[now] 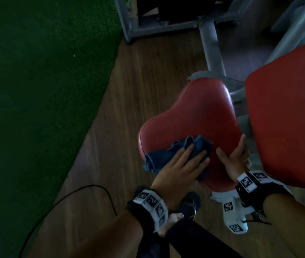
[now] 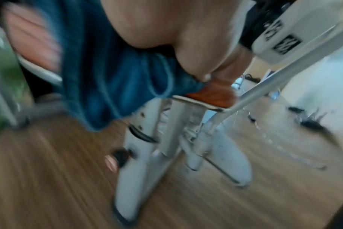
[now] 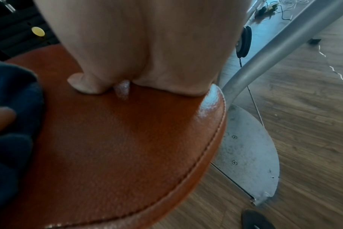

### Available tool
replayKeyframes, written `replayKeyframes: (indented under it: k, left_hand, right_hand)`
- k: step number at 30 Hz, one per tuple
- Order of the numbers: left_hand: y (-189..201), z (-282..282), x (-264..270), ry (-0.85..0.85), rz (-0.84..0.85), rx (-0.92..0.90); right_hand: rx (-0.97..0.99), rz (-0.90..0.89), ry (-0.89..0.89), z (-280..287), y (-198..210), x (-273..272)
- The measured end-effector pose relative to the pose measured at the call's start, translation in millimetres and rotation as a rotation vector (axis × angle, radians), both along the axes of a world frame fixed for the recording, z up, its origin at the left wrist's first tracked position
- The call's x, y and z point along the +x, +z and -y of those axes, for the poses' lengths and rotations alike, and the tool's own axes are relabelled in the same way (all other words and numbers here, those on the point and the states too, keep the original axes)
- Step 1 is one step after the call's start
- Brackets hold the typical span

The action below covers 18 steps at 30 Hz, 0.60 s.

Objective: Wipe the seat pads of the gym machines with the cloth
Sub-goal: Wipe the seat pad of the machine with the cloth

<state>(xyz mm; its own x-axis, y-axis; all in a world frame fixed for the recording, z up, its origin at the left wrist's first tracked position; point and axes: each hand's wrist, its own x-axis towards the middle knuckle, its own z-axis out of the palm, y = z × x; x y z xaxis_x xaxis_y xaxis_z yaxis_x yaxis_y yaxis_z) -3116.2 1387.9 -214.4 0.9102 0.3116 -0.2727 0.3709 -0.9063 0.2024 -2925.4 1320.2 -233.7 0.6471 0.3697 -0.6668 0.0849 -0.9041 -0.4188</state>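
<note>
A red heart-shaped seat pad [image 1: 200, 116] sits on a grey machine post. On its near left part lies a bunched blue cloth [image 1: 159, 155], and my left hand [image 1: 183, 164] presses flat on it with straight fingers. From the left wrist, the cloth [image 2: 108, 74] hangs blurred under the palm. My right hand [image 1: 233, 159] holds the pad's right edge, thumb lying on top and fingers wrapped round the rim. The right wrist view shows the thumb and palm of that hand [image 3: 137, 46] on the pad [image 3: 127, 139], with the cloth [image 3: 10, 93] at the left.
A larger red back pad [image 1: 287, 118] stands close on the right. Grey frame tubes [image 1: 211, 45] run behind the seat. Green turf [image 1: 36, 90] borders the wooden floor [image 1: 138, 81] on the left. A black cable [image 1: 64, 202] curves over the floor near my shoe [image 1: 189, 203].
</note>
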Motion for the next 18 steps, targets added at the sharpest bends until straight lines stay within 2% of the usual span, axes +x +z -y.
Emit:
replayKeyframes:
  k: [3, 6, 14, 18]
  left_hand:
    - [-6, -20, -10, -0.155, 0.029, 0.031]
    - [-6, -36, -6, -0.18, 0.062, 0.019]
    - [2, -90, 24, 0.148, 0.068, -0.031]
    - [5, -91, 48, 0.363, 0.06, -0.023]
  right_hand:
    - [-0.015, 0.005, 0.002, 0, 1, 0]
    - [0.009, 0.007, 0.01, 0, 0, 1]
    - [0.027, 0.013, 0.007, 0, 2, 2]
    - [0.028, -0.018, -0.001, 3, -2, 4]
